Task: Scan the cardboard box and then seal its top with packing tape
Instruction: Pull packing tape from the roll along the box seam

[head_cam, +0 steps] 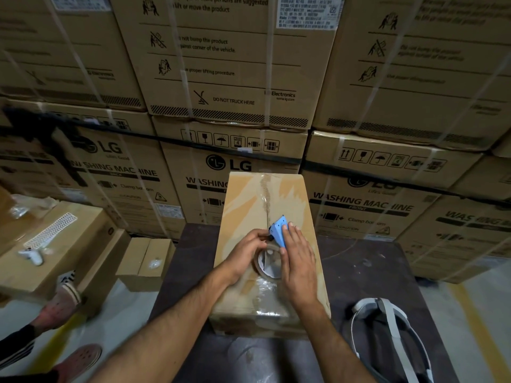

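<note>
A long brown cardboard box [290, 200] lies on a dark table, its top seam running away from me. Shiny clear tape covers the near part of the top and the near edge. A blue tape dispenser [278, 230] with a roll of clear packing tape [269, 261] rests on the seam about midway along the box. My left hand [247, 251] grips the dispenser from the left at its front. My right hand [297, 255] lies over its right side, fingers flat on the blue body. The far part of the seam shows torn old tape.
The dark table [367, 261] carries a white headset strap [387, 330] at the near right. Stacked washing machine cartons [229, 78] form a wall behind. At the left are smaller boxes [143, 261], a white controller [31, 255] and another person's feet [63, 302].
</note>
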Action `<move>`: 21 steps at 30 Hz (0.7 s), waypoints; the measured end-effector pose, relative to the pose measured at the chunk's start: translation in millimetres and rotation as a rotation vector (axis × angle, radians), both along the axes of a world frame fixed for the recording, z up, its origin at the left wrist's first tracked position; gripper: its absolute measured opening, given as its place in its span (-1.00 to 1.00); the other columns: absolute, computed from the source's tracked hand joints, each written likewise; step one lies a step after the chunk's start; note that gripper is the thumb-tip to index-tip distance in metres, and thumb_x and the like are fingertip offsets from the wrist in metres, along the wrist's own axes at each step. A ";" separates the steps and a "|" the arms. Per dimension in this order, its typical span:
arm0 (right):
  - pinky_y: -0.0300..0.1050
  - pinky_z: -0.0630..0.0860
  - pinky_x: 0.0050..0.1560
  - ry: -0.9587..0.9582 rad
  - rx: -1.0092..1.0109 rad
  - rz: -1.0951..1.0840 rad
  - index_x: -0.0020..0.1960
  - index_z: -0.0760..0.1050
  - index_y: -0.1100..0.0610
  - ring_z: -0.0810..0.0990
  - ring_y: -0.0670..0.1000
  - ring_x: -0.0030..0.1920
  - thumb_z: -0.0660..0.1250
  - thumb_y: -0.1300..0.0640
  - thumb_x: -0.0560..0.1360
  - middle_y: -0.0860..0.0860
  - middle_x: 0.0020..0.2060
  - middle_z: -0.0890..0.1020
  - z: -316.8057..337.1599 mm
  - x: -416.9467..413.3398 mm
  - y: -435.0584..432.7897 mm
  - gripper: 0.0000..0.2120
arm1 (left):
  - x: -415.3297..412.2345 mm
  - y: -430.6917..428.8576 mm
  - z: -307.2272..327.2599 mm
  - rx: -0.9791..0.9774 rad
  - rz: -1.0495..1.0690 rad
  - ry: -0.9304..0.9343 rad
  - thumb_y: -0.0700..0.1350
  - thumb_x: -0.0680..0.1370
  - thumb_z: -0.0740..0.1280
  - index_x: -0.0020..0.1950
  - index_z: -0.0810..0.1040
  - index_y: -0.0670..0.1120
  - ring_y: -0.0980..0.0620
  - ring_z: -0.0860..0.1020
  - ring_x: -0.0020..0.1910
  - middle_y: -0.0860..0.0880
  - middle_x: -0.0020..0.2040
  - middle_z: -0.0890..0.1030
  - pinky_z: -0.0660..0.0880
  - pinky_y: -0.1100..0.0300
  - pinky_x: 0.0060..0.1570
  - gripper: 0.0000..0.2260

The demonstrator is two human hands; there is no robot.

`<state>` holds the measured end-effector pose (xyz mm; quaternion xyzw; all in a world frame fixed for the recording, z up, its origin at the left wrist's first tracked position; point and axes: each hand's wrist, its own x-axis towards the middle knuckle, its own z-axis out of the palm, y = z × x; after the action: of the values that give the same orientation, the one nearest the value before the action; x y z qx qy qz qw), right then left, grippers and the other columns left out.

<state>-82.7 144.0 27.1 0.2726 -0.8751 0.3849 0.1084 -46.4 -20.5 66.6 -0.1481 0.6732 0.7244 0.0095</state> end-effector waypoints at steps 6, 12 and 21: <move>0.11 0.26 0.64 -0.040 -0.032 -0.003 0.67 0.25 -0.02 0.18 -0.11 0.68 0.03 -0.05 0.77 -0.16 0.62 0.33 3.2 -10.6 12.1 -0.51 | -2.4 7.0 -4.0 -0.088 -0.114 0.031 -0.08 0.74 0.25 0.66 0.32 -0.02 0.06 0.46 0.54 0.02 0.57 0.48 0.34 0.06 0.57 -0.53; 0.19 0.30 0.58 -0.113 -0.120 -0.120 0.58 0.41 -0.02 0.37 -0.02 0.59 0.07 0.02 0.75 -0.04 0.54 0.50 10.7 -6.9 3.7 -0.57 | 8.6 19.1 -15.0 -0.682 -0.280 0.023 0.47 0.59 -0.01 0.71 -0.27 0.13 0.22 -0.27 0.67 0.15 0.73 -0.24 -0.17 -0.01 0.69 -0.16; 0.26 0.26 0.62 -0.575 -0.431 -0.104 0.61 0.35 -0.18 0.36 -0.04 0.56 0.11 -0.46 0.56 -0.11 0.52 0.44 24.3 -1.2 -13.1 -0.30 | 20.3 43.0 0.5 -0.672 -0.262 -0.009 0.45 0.62 -0.09 0.65 -0.44 0.09 0.19 -0.44 0.62 0.11 0.67 -0.46 -0.29 0.01 0.67 -0.18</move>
<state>-83.9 130.8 51.4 0.0794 -0.7813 0.6154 -0.0677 -26.1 22.6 67.1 -0.0583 0.8870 0.4546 0.0560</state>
